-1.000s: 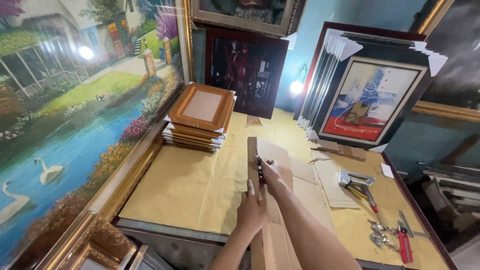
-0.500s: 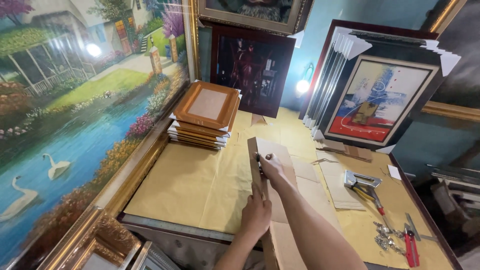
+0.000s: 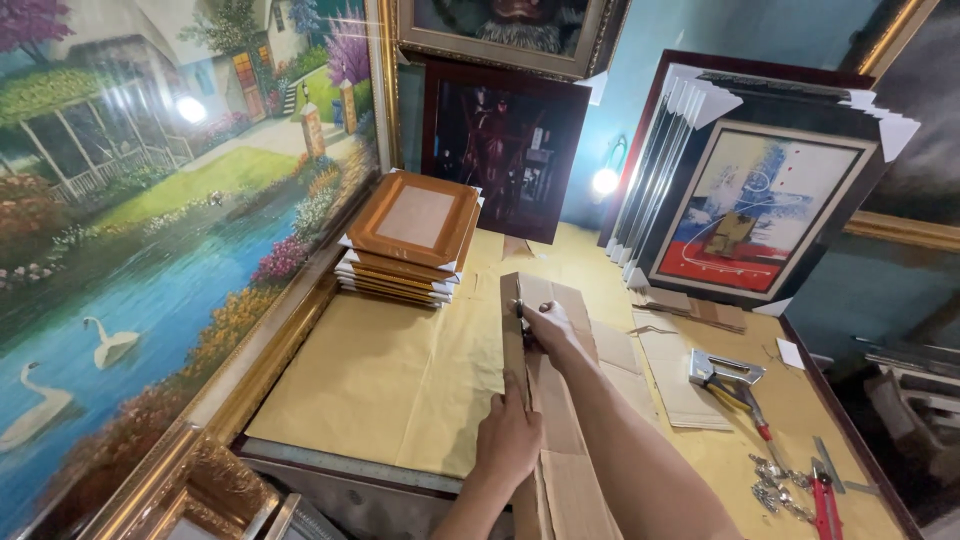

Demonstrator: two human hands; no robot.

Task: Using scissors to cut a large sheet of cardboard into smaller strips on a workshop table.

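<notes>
Brown cardboard strip [image 3: 512, 340] stands on its long edge over a flat cardboard sheet [image 3: 570, 400], running away from the person along the middle of the paper-covered table [image 3: 380, 380]. The left hand [image 3: 508, 438], nearest the camera, presses against the strip's near part, fingers together and flat on its side. Further along, the right hand [image 3: 545, 325] closes around a small dark-handled tool [image 3: 519, 312] held at the strip's top edge; what kind of tool it is cannot be told. To the right lie a staple gun [image 3: 725, 372] and red-handled pliers [image 3: 825, 497]. Beyond the hands sits a stack of orange frames [image 3: 408, 240]. A large landscape painting [image 3: 150, 230] leans along the left, and an abstract framed picture [image 3: 745, 205] leans at the back right.
</notes>
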